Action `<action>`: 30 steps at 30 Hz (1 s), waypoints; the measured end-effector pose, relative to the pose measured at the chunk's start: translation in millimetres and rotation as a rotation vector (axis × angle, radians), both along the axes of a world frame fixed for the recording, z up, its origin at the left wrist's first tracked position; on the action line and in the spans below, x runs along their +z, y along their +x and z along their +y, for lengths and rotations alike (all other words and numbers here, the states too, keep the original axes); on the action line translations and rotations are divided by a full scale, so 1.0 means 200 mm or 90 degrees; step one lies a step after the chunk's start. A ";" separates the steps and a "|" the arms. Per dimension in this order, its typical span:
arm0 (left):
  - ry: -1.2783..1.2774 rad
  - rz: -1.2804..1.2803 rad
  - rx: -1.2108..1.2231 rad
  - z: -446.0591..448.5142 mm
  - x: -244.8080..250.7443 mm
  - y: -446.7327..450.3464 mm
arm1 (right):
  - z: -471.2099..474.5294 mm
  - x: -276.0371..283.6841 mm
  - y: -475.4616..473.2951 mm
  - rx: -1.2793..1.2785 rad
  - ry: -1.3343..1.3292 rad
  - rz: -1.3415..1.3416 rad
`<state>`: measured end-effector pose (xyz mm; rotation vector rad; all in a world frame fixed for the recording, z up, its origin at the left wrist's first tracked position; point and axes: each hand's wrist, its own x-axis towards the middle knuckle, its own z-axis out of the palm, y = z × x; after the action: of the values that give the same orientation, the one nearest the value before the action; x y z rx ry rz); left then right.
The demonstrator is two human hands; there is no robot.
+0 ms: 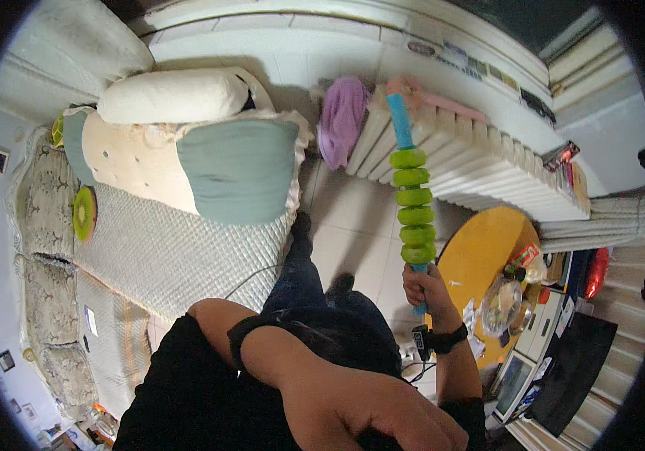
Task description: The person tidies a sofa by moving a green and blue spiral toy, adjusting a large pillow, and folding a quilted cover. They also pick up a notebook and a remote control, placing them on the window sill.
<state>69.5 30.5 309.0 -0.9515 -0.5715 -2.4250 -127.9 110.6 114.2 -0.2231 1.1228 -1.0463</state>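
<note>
My right hand [426, 288] grips the lower blue handle of a roller massage stick [415, 197]. Bright green ribbed rollers line the stick's middle, and its other blue handle [400, 121] points away from me, in front of the radiator in this view. A black band with a small device [421, 341] circles my right wrist. My left hand [376, 414] is very close to the camera at the bottom, its arm bent across my chest and a dark band on the wrist. Its fingers look bent, but the frame's edge cuts them off and I cannot see whether they hold anything.
A sofa with a quilted cover [187, 259], a green and beige cushion [238, 169] and a white bolster [173, 96] stands left. Ahead is a white radiator [469, 152] with a purple cloth [345, 121]. A yellow-topped table [474, 253] holding a clear bowl [501, 304] stands right.
</note>
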 end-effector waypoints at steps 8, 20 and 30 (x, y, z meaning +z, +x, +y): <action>-0.019 -0.090 0.079 0.36 0.08 0.18 | 0.39 -0.04 0.14 0.092 0.072 0.051; -0.110 -0.021 0.324 0.72 -0.05 1.11 | 0.64 -0.14 0.85 0.301 0.092 0.344; -0.047 0.030 0.360 0.98 -0.11 2.21 | 0.89 -0.14 1.96 0.340 0.129 0.386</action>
<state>511.8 227.3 286.8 -0.7467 -0.7948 -1.8834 264.4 287.9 85.6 -0.6679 1.5850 -0.3821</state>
